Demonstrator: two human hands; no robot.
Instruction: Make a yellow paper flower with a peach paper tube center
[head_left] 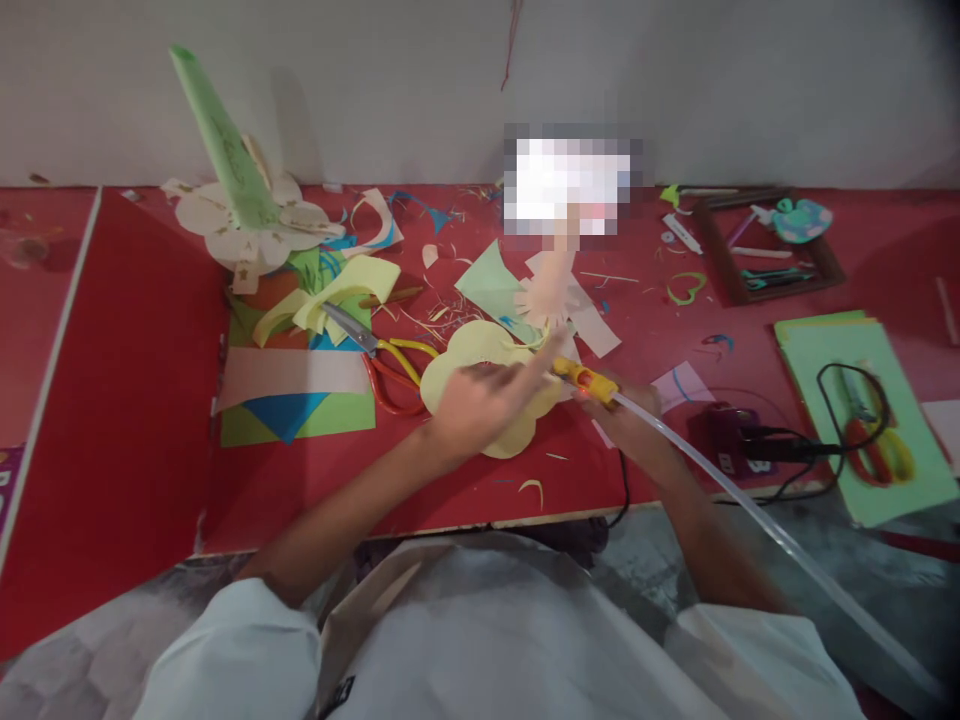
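The red table (277, 500) stands against a grey wall (390, 90), its surface littered with paper cuttings. A green paper cone (225, 150) rises from a petalled card base at the far left; a stack of pale green paper (810, 370) lies at the near right. The yellow paper flower (480, 345) lies at the middle of the table, partly covered by the left hand (484, 405). That hand has its index finger extended; whether the other fingers grip the flower or only rest on it cannot be told. The right hand (630, 415) is closed around the glue gun (600, 386), partly hidden behind it, with the nozzle just beside the left index finger. A long clear glue stick (750, 513) trails from the gun's rear towards the lower right. Scissors (373, 346) with red and yellow handles lie at the flower's left edge. Assessment of handling: the flower should prove light, flexible and easily creased; hold is best taken flat on an outer petal, without pinching hard. The gun appears light and rigid, to be held by its body well behind the nozzle, which may be hot. The protruding stick is probably smooth and springy, and could drag the gun's rear downwards. Finger clearance at the nozzle is judged poor.
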